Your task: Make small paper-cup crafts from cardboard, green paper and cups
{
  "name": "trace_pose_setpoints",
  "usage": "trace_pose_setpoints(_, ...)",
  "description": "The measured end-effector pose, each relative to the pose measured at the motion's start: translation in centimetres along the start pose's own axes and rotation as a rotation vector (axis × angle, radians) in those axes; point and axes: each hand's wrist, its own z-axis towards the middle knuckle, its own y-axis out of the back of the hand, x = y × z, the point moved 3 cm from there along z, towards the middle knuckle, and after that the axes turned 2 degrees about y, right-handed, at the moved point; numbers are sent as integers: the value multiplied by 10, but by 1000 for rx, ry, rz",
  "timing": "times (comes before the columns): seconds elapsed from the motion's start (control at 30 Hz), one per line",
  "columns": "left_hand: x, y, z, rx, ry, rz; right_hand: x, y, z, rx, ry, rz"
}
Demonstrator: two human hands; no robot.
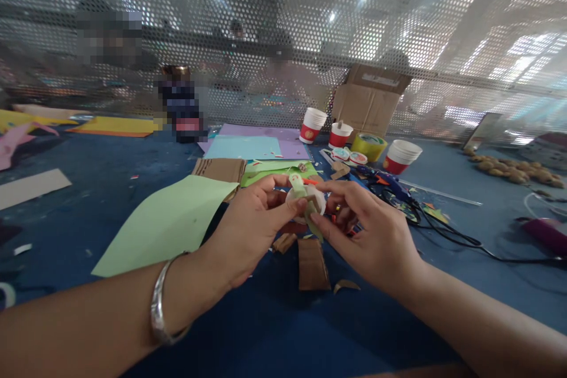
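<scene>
Between my two hands is a white paper cup (319,198), its open end tilted up toward me. A pale green paper strip (296,185) stands over its rim, and a folded brownish-green piece (312,207) lies across the opening. My left hand (254,221) closes on the cup's left side, its thumb pressing near the folded piece. On the right, my right hand (376,233) pinches the cup and the lower end of that piece. The fingers hide most of the cup's wall. Below them a brown cardboard rectangle (312,266) rests on the blue table (212,331).
Light green paper (172,230) lies to the left. Red-and-white paper cups (313,126), a yellow tape roll (368,146) and a cardboard box (370,100) stand behind. A blue glue gun (392,184) with a black cable lies right. A perforated metal screen (274,71) borders the back.
</scene>
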Motion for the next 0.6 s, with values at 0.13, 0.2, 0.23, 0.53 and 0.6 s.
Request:
trace_pose_setpoints(0.13, 0, -1, -1, 30, -15, 6, 2, -1, 0, 26, 90, -40)
trace_pose_setpoints(0.2, -1, -2, -3, 31, -3, -17, 2, -1, 0, 16, 115, -54)
trace_pose_setpoints(0.23, -2, -4, -3, 34, 11, -30, 1, -1, 1, 13, 118, -53)
trace_pose_setpoints(0.53, -6, -4, 0, -2, 88, -109, -5, 3, 3, 50, -170, 194)
trace_pose_setpoints(0.6, -7, -2, 1, -42, 87, -138, -7, 1, 3, 79, -232, 278)
